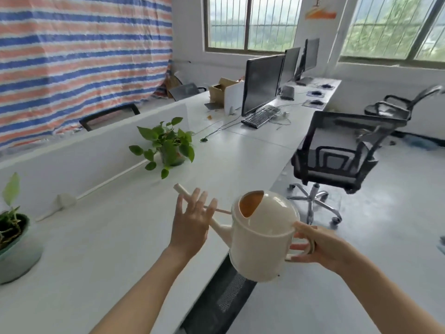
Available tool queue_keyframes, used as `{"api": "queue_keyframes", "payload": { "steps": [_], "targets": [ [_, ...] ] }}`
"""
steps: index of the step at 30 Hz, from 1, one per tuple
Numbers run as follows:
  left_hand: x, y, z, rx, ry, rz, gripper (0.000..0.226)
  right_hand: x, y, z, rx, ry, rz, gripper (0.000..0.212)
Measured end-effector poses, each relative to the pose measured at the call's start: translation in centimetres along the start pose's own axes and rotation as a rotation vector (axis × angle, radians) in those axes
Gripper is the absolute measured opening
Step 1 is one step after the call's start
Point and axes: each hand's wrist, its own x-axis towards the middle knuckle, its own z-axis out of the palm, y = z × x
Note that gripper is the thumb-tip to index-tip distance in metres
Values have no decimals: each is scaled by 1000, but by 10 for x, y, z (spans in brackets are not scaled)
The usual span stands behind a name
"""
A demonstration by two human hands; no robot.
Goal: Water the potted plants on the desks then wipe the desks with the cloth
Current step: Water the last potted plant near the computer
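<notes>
Watering seems underway, wiping yet to come: right grip (322,247) clasps the cream plastic watering can (262,239), left grip (192,222) spread at its spout.

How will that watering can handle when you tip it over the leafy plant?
The watering can looks like stiff plastic, so it should not flex. The right hand grips the rear handle alone, so any water probably drags it nose-down. The thin spout may wobble; the left hand touches it.
</notes>
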Motion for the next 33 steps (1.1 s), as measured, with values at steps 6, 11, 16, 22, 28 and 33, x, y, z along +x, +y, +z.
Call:
{"api": "queue_keyframes", "payload": {
  "steps": [6, 11, 16, 22, 28, 33],
  "targets": [
    [77, 58, 32, 129, 12, 15, 47, 48, -31, -95, -126, -32, -11, 70],
    [115, 98, 54, 147, -101, -32, 39, 100, -51, -160, -423, -66, -11, 63],
    [153, 105, 78, 215, -169, -48, 39, 147, -68, -185, -536, -200, -37, 34],
    [203, 85, 125, 218, -178, -90, 41, 231, -91, -179, -434, -159, -118, 51],
    [245, 60, 176, 132, -113, -357, 64, 320, -126, -170, -344, -62, -179, 56],
    [266, 44, 194, 40, -393, -604, 84, 379, -146, -154, -427, -67, -172, 56]
  ]
}}
